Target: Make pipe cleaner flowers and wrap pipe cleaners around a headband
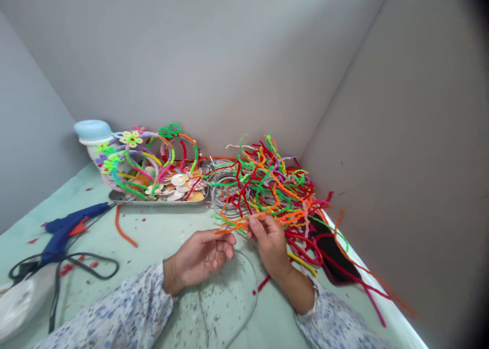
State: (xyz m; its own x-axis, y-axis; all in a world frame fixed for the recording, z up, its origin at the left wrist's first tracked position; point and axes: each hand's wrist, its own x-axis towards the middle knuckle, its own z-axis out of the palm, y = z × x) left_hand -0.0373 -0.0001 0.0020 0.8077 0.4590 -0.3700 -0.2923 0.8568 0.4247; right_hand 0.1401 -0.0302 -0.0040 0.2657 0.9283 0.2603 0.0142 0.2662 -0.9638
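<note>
Glue gun [61, 233]: no lettering can be read on its blue body.
Blue-topped white container [93, 131]: no label or brand legible.
Metal tray [153, 202]: no marking readable along the rim.
Worktop [160, 226]: no numbers, words or signs that can be read.

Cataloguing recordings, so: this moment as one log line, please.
Right hand: pinching orange strand | Left hand: near its end | Between forearms: curved wire | Beyond: strand pile, shell tray

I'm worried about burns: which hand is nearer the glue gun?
The left hand. It is right of the glue gun, apart from it; the right hand is farther right, by the pile of pipe cleaners.
</note>
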